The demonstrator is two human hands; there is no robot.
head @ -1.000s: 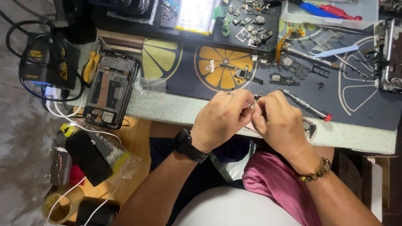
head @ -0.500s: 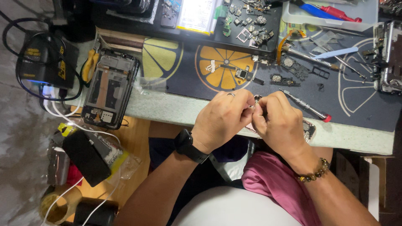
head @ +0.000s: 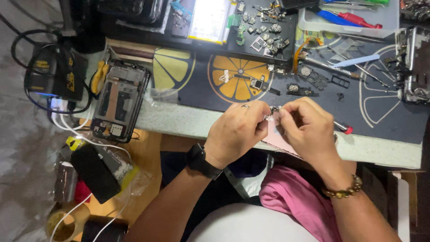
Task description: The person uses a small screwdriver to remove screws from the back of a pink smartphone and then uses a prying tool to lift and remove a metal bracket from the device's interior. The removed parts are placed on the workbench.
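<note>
A dark work mat [head: 313, 112] printed with orange and yellow citrus slices covers a pale speckled bench [head: 179, 123], whose near edge runs across the middle of the view; beyond that edge, on the side away from the mat, grey floor shows along with a wooden stool top littered with cables and a black pouch [head: 92, 172]. Just off the mat's left end lies an opened phone frame [head: 118, 103] with its insides bared, and past that a black charger box [head: 49, 74] wound with cords. On the mat's far side sit a heap of small metal brackets and screws [head: 264, 33], and toward its right end a clear tray of blue and red tools [head: 349, 18] and a pale blue pry tool [head: 356, 60]. At the mat's near edge the left hand [head: 237, 132], with a ring and a black wrist watch, and the right hand [head: 307, 130], with a bead bracelet, meet fingertip to fingertip, both pinching a tiny metal part [head: 272, 112] held between them just above the mat; what kind of part it is cannot be told. A red-tipped screwdriver [head: 344, 129] pokes out from behind the right hand.
</note>
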